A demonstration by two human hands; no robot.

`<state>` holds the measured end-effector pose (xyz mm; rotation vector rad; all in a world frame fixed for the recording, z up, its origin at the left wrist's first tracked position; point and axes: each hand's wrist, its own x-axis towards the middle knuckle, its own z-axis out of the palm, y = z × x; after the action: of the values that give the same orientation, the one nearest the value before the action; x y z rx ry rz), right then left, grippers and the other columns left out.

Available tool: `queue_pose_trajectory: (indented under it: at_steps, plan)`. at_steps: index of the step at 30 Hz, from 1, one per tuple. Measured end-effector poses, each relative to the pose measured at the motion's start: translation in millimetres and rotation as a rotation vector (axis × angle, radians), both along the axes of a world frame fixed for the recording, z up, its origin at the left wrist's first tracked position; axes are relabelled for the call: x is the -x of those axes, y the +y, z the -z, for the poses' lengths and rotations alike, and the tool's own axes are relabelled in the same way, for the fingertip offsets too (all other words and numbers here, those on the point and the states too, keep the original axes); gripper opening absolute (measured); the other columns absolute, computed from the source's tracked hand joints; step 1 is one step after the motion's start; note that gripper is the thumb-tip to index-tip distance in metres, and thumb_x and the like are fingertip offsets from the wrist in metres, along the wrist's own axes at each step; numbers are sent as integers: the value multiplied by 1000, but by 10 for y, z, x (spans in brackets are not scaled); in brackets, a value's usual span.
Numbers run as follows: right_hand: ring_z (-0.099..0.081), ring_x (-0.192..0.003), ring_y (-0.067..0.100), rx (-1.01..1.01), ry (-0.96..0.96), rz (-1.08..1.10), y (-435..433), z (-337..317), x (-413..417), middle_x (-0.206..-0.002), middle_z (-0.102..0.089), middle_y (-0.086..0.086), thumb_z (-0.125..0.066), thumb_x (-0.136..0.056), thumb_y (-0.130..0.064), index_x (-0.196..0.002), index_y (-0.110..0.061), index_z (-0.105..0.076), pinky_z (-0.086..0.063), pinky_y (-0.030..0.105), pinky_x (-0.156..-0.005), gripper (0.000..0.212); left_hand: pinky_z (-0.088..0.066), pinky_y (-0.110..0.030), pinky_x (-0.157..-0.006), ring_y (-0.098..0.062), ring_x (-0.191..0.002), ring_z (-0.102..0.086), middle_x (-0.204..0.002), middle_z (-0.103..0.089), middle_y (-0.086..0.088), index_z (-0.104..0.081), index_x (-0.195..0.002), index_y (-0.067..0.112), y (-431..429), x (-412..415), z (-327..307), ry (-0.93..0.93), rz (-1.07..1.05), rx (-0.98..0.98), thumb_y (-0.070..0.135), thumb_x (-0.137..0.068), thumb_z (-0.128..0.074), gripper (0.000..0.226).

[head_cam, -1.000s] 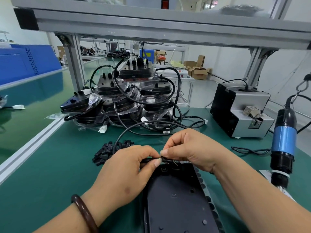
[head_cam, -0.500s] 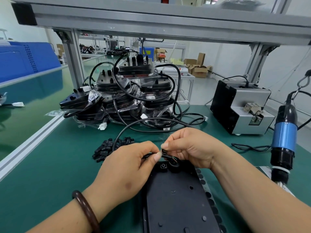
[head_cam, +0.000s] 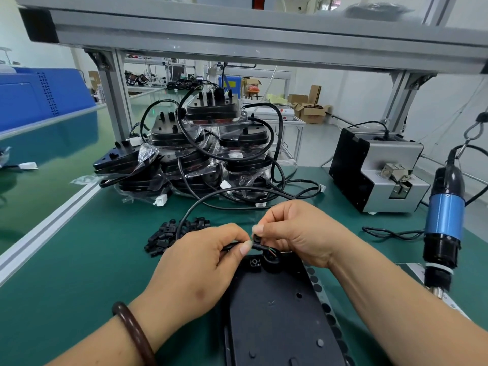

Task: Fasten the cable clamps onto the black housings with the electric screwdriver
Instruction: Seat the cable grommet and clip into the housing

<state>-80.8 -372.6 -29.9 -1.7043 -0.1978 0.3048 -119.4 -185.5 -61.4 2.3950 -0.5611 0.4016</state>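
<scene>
The left hand (head_cam: 200,262) pinches a black cable (head_cam: 230,246), and the right hand (head_cam: 298,231), almost touching it, pinches a small clamp (head_cam: 256,237) on that cable, just above the far end of 1 black housing (head_cam: 280,313) between the wrists. A heap of loose clamps (head_cam: 169,233) lies just beyond the left hand; the screwdriver (head_cam: 445,220) hangs well right of the right hand.

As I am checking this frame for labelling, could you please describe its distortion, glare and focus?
Head view: wide-angle distortion slants the aluminium frame; head view: even light, glare on the plastic wrap of the stacked housings; head view: left hand pinching the cable and right hand pinching the cable clamp are sharp.
</scene>
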Motion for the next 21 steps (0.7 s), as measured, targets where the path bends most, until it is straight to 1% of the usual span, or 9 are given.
queue_pose_trajectory:
  at_steps: [3, 6, 9, 11, 12, 15, 17, 19, 21]
  plan:
    - [-52, -53, 11, 34, -28, 2, -1, 4, 2, -60, -59, 6, -67, -85, 2, -68, -4, -61, -43, 19, -53, 18, -38, -25, -55, -1, -60, -47, -71, -54, 26, -53, -89, 45, 4, -2, 5, 2, 3, 4, 54, -88, -44, 13]
    - [-47, -52, 12, 44, -53, 2, -4, 9, 7, -60, -56, 9, -67, -84, 2, -68, -3, -61, -41, 15, -48, 18, -39, -24, -55, 0, -60, -47, -71, -54, 26, -53, -90, 44, 2, -8, 5, 1, 5, 11, 54, -88, -45, 13]
    - [-45, -52, 13, 58, -68, 6, -4, 20, 7, -59, -55, 9, -68, -84, 1, -66, -4, -62, -38, 16, -47, 20, -41, -25, -56, -1, -59, -47, -70, -54, 25, -54, -90, 45, 1, -14, 8, 3, 9, 17, 53, -89, -45, 12]
    - [-46, -55, 15, 56, -51, 3, -5, 20, -4, -62, -55, 13, -68, -84, 0, -66, -4, -62, -38, 18, -49, 19, -43, -27, -57, -1, -60, -47, -71, -54, 25, -54, -90, 45, 1, -18, 13, 3, 10, 21, 53, -89, -45, 11]
    - [-47, -55, 15, 47, -32, 0, -10, 19, -12, -62, -54, 12, -67, -85, 1, -67, -3, -61, -39, 18, -50, 20, -45, -28, -58, -1, -61, -47, -72, -55, 25, -54, -91, 46, 2, -22, 16, 2, 11, 22, 53, -89, -45, 12]
    - [-52, -50, 8, 16, 40, -25, -20, 11, -36, -58, -54, 6, -65, -86, 2, -69, -1, -59, -45, 13, -49, 19, -49, -28, -64, 0, -65, -49, -78, -57, 25, -56, -95, 47, 8, -30, 27, -2, 21, 13, 53, -89, -45, 14]
    - [-53, -49, 6, 24, 65, -44, -22, 4, -40, -60, -52, 7, -64, -87, 1, -72, 1, -59, -46, 12, -49, 16, -48, -26, -64, 1, -68, -50, -80, -57, 25, -57, -95, 47, 7, -29, 35, -14, 31, 10, 52, -89, -45, 15]
    - [-51, -46, 5, 42, 62, -55, -24, 0, -36, -61, -48, 9, -63, -88, 1, -78, 3, -59, -44, 12, -47, 11, -45, -23, -61, 1, -69, -50, -81, -57, 25, -57, -95, 47, 3, -29, 41, -35, 35, 7, 50, -89, -46, 13]
    - [-46, -47, 7, 75, 47, -57, -28, 1, -27, -60, -46, 9, -63, -88, 0, -79, 4, -59, -39, 13, -47, 10, -45, -23, -60, -1, -69, -51, -80, -59, 23, -57, -95, 48, -1, -35, 45, -42, 40, 14, 48, -90, -47, 12]
